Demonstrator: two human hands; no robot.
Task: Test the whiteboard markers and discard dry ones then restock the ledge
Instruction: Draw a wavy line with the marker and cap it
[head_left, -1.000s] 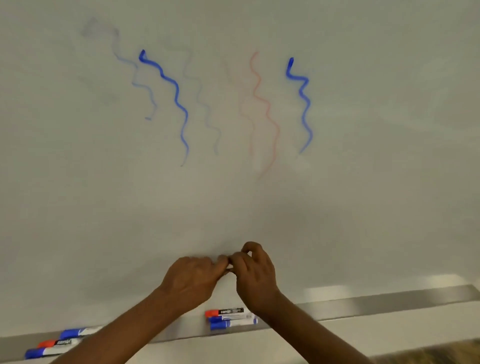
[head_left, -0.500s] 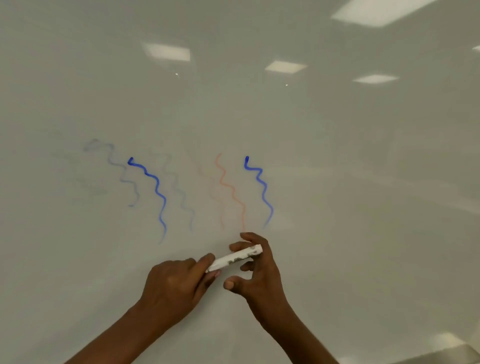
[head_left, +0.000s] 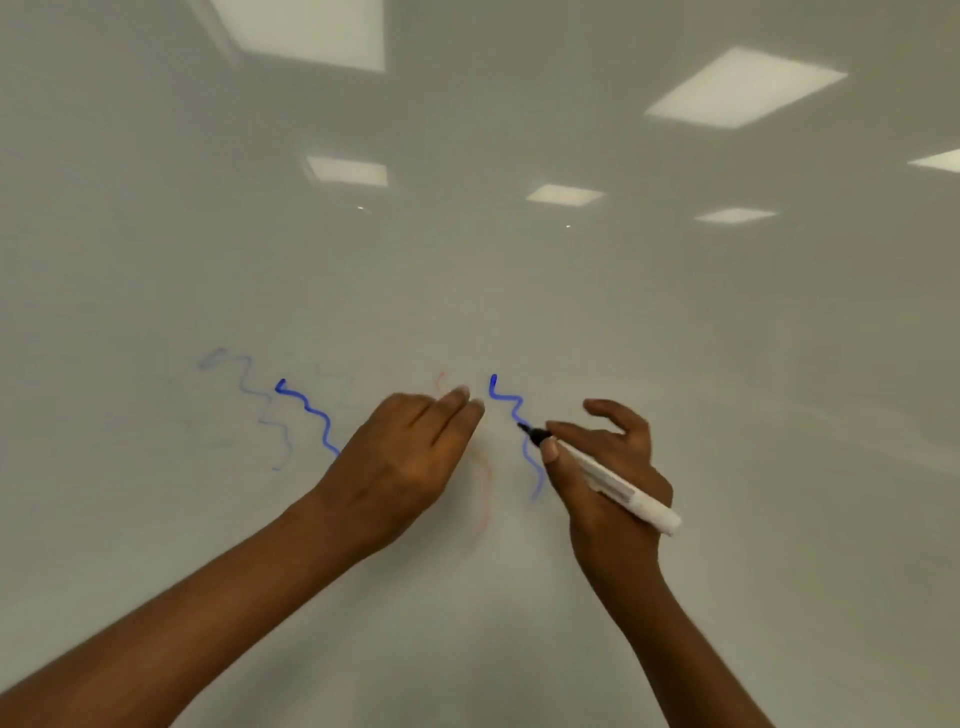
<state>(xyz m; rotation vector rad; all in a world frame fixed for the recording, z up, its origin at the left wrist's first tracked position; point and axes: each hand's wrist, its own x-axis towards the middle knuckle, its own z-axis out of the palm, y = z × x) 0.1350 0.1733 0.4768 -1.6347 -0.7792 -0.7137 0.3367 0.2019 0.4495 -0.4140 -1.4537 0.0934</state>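
My right hand (head_left: 613, 467) grips a white whiteboard marker (head_left: 618, 486) like a pen. Its dark uncapped tip points up and left, at or just off the whiteboard (head_left: 727, 364), over a bold blue squiggle (head_left: 501, 397). My left hand (head_left: 410, 457) hovers to the left with its fingertips bunched together; the cap is hidden inside them. Another bold blue squiggle (head_left: 311, 410), a faint blue one (head_left: 249, 384) and a faint red one (head_left: 483, 493) are on the board. The ledge and the other markers are out of view.
The glossy board fills the view and reflects several ceiling light panels (head_left: 743, 85) in its upper part.
The view has tilted up, so the ledge and its markers have left the frame. My hands have pulled apart; the marker is now uncapped in my right hand, turned tip-first to the board.
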